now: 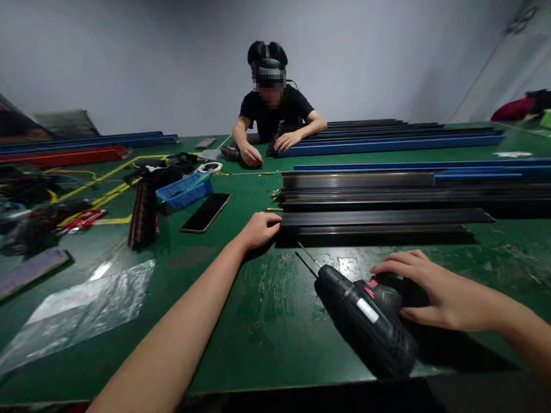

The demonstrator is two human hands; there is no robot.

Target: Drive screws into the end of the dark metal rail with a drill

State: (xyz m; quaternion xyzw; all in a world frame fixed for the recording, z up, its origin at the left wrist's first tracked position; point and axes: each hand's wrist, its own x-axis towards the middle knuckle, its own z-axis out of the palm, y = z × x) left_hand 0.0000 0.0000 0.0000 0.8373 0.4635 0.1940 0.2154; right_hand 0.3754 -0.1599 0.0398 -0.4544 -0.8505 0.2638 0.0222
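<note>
A black cordless drill [365, 315] lies on its side on the green table, its long thin bit pointing away to the left. My right hand [434, 289] is beside the drill's grip, with thumb and fingers apart and not closed around it. At the left end of the nearest black metal profile [379, 217], my left hand [260, 229] has its fingers curled against the end; some fingertips are hidden. A short yellow-green wire end [274, 209] shows just beyond that hand.
More dark and blue profiles [361, 179] lie behind. Left of my forearm are a phone [206, 212], a blue basket [185, 191], a clear plastic bag [86, 310] and tangled cables. Across the table [241, 367], a person in a black shirt [275, 109] leans over their own work.
</note>
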